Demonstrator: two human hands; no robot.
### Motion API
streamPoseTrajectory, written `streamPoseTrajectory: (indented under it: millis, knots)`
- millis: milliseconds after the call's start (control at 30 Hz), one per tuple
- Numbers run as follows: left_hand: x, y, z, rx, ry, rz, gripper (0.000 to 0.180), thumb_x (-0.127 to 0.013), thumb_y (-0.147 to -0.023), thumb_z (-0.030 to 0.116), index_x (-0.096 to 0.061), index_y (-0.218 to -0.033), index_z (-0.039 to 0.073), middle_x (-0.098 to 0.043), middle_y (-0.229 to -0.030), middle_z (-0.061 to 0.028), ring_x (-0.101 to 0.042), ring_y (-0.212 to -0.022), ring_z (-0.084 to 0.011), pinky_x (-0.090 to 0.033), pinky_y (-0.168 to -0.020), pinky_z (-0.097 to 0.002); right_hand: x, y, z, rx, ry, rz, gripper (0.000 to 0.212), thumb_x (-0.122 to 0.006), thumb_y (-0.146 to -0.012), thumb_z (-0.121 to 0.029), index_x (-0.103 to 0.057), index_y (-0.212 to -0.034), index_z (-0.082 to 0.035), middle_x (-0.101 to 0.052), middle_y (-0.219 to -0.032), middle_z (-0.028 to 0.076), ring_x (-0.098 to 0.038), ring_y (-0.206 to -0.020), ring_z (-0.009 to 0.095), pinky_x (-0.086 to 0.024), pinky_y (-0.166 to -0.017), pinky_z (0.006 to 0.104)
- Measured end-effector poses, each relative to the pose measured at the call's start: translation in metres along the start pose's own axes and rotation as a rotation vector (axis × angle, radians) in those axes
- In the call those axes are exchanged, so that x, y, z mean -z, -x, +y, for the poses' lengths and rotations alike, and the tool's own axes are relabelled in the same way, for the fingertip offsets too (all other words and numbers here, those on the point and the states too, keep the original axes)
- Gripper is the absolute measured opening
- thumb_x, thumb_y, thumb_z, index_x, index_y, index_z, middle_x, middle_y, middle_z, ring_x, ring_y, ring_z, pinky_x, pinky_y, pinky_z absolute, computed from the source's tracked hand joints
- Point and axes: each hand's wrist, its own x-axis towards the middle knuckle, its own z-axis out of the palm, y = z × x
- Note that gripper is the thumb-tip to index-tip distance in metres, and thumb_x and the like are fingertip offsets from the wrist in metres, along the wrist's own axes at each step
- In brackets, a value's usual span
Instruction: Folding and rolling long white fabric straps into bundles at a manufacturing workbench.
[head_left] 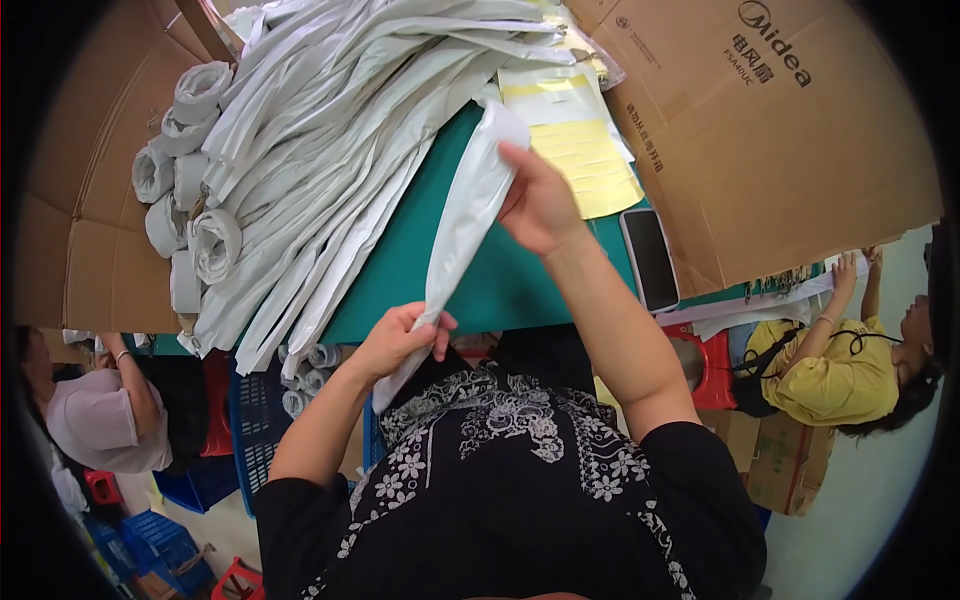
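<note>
A long white fabric strap (463, 205) slants over the green table, from the heap down past the table's front edge. My left hand (405, 338) is closed round its lower part near that edge, and the tail hangs below over my lap. Farther up, my right hand (540, 200) grips the strap's right edge, thumb on top and the other fingers curled partly out of sight. To the left lies a thick heap of similar white straps (350, 130), with several rolled-up white straps (215, 245) along its left side.
Tall cardboard walls stand left (110, 230) and right (770, 150). Yellow paper sheets (580, 165) and a phone (650, 258) lie right of my right hand. A blue basket (262, 425) stands below the table's front edge. Other people sit left (110, 415) and right (840, 370).
</note>
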Motion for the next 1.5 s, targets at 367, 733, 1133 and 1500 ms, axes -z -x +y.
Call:
streamPoseTrajectory:
  millis: [367, 733, 1133, 1500]
  knots:
    - [-0.032, -0.001, 0.063, -0.064, 0.192, 0.030, 0.030, -0.051, -0.089, 0.013, -0.045, -0.115, -0.002, -0.063, -0.093, -0.0158, -0.064, -0.080, -0.0225, -0.052, -0.073, -0.0350, -0.066, -0.088, -0.152, 0.473, 0.661, -0.073, 0.027, -0.048, -0.093, -0.027, -0.057, -0.105, -0.005, -0.063, -0.085, 0.001, -0.059, -0.072, 0.009, -0.046, -0.062, 0.0207]
    - [0.040, -0.208, 0.131, -0.247, 0.207, 0.262, 0.022, -0.053, -0.090, 0.016, -0.055, -0.106, 0.001, -0.065, -0.092, -0.0106, -0.064, -0.074, -0.0169, -0.052, -0.066, -0.0292, 0.056, -0.201, -0.172, -0.060, 1.367, 0.374, 0.045, -0.055, -0.085, -0.047, -0.060, -0.102, -0.005, -0.063, -0.086, 0.006, -0.059, -0.074, 0.016, -0.050, -0.059, 0.0297]
    - [0.021, -0.182, 0.065, -0.180, 0.030, 0.475, 0.047, -0.061, -0.083, 0.007, -0.036, -0.122, 0.001, -0.059, -0.099, -0.0137, -0.060, -0.086, -0.0186, -0.051, -0.071, -0.0284, 0.104, -0.046, -0.005, -0.181, 0.512, 0.333, 0.023, -0.059, -0.088, -0.020, -0.062, -0.088, 0.003, -0.064, -0.076, 0.006, -0.060, -0.062, 0.013, -0.049, -0.056, 0.0255]
    - [-0.037, -0.105, 0.052, -1.196, -1.404, 0.090, 0.031, -0.065, -0.076, 0.014, -0.060, -0.107, 0.015, -0.057, -0.117, -0.0043, -0.054, -0.109, -0.0237, -0.046, -0.089, -0.0356, 0.107, -0.032, 0.004, -0.301, 0.187, 0.335, 0.020, -0.055, -0.089, -0.013, -0.056, -0.101, 0.003, -0.064, -0.088, 0.011, -0.063, -0.076, 0.018, -0.054, -0.070, 0.0308]
